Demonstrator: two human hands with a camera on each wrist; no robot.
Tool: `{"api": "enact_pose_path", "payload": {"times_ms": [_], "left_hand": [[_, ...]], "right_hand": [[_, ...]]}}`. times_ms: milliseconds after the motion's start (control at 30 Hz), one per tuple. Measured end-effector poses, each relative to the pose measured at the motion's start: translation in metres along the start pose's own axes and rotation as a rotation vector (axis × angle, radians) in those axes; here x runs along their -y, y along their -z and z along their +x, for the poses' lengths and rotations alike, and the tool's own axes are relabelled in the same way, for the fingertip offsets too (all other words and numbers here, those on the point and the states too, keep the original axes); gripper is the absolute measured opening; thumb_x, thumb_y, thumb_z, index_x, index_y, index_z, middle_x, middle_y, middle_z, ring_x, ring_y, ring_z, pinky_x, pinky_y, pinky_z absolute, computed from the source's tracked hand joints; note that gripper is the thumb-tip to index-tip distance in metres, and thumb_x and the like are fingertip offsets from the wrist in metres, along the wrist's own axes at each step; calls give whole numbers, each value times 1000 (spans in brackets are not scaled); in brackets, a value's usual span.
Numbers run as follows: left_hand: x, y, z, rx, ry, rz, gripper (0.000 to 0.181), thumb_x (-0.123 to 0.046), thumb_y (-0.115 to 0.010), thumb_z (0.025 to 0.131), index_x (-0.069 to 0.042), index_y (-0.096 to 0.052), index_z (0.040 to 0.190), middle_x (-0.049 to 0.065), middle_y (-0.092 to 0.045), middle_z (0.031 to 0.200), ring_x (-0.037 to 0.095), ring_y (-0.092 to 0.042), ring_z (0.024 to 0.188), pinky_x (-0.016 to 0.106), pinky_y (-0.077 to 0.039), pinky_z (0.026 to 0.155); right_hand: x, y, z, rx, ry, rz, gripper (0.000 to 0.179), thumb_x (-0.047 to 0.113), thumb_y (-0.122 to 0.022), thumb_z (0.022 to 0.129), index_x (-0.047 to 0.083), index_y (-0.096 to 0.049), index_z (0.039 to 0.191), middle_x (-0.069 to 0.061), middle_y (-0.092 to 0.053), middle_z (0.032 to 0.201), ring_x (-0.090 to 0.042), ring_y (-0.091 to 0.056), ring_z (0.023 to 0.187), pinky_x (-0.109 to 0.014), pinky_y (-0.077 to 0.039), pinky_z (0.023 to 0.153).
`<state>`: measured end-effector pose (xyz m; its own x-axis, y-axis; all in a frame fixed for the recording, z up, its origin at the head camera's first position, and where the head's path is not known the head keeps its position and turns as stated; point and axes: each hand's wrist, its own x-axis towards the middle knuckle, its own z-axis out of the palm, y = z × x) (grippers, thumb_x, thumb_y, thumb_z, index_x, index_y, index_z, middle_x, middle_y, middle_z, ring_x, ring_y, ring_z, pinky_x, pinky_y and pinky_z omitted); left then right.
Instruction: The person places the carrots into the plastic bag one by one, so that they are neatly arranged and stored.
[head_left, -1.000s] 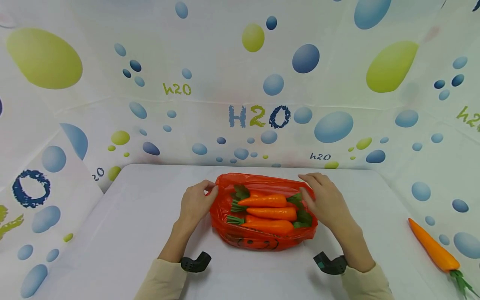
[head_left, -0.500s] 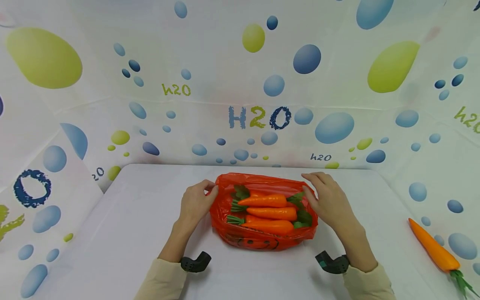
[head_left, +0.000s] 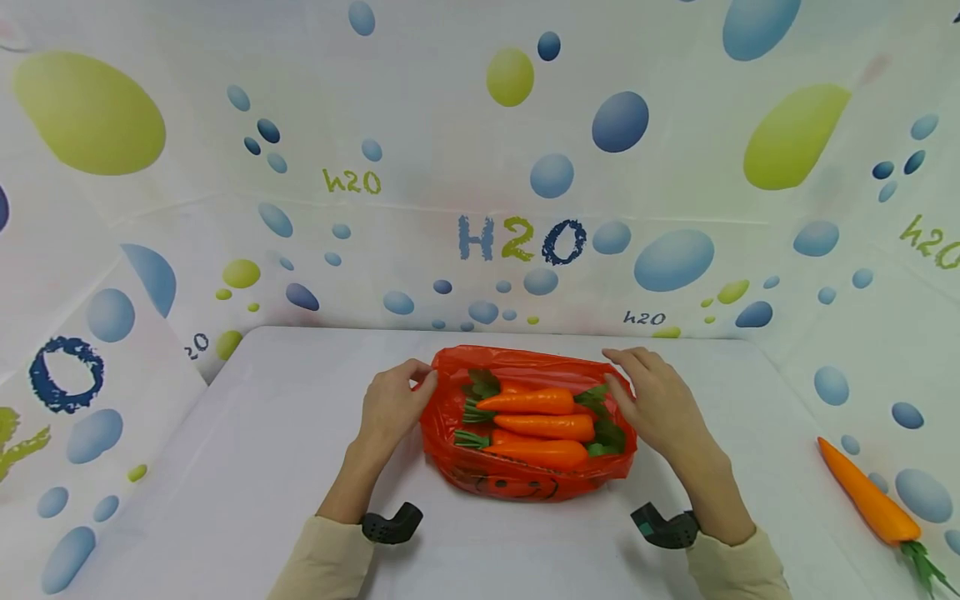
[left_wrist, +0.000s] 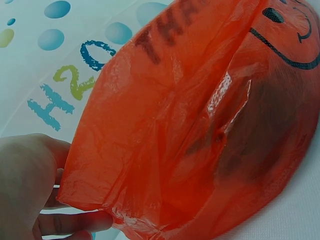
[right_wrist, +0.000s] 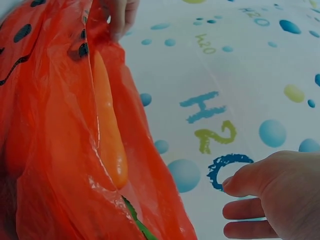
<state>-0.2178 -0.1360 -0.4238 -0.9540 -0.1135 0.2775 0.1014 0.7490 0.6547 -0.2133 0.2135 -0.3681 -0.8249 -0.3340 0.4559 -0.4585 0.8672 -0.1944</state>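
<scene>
A red plastic bag (head_left: 525, 487) with a printed smiley face lies open-mouthed on the white table, and several orange carrots (head_left: 543, 427) with green tops show inside it. My left hand (head_left: 393, 402) pinches the bag's rim at its left corner; in the left wrist view the hand (left_wrist: 30, 185) is at the film's edge. At the bag's right side is my right hand (head_left: 652, 400), fingers loosely bent. The right wrist view shows this hand (right_wrist: 275, 195) apart from the bag (right_wrist: 55, 165), holding nothing.
One more carrot (head_left: 866, 492) with a green top lies at the far right, outside the bag. Behind the table (head_left: 285, 417) hangs a white cloth (head_left: 420, 92) printed with blue and green drops. Each wrist wears a black device (head_left: 393, 525).
My right hand has shifted slightly to the right, away from the bag's rim, then stayed about there. The left hand, bag and carrots have not visibly moved.
</scene>
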Motion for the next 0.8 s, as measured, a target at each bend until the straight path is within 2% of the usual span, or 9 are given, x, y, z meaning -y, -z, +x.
{"api": "enact_pose_path", "payload": {"times_ms": [133, 433, 800], "left_hand": [[-1, 0, 0, 5, -1, 9, 27, -30, -59, 96, -9, -74, 105, 8, -77, 94, 20, -62, 74, 31, -54, 65], [-4, 0, -1, 39, 24, 14, 29, -31, -59, 97, -9, -73, 109, 8, -77, 101, 24, -67, 84, 38, -59, 76], [-3, 0, -2, 53, 44, 13, 29, -32, -60, 97, -10, -72, 112, 8, -76, 104, 23, -66, 85, 37, -60, 77]], "right_hand": [[0, -2, 1, 13, 8, -1, 40, 12, -72, 89, 4, -64, 128, -17, -68, 116, -35, -65, 105, -53, -57, 90], [1, -3, 1, 74, -13, 9, 39, 17, -68, 93, 5, -62, 130, -17, -69, 118, -35, -66, 104, -54, -56, 90], [3, 0, 0, 88, -26, 7, 40, 16, -68, 93, 4, -62, 131, -18, -69, 118, -35, -66, 104, -54, -57, 89]]}}
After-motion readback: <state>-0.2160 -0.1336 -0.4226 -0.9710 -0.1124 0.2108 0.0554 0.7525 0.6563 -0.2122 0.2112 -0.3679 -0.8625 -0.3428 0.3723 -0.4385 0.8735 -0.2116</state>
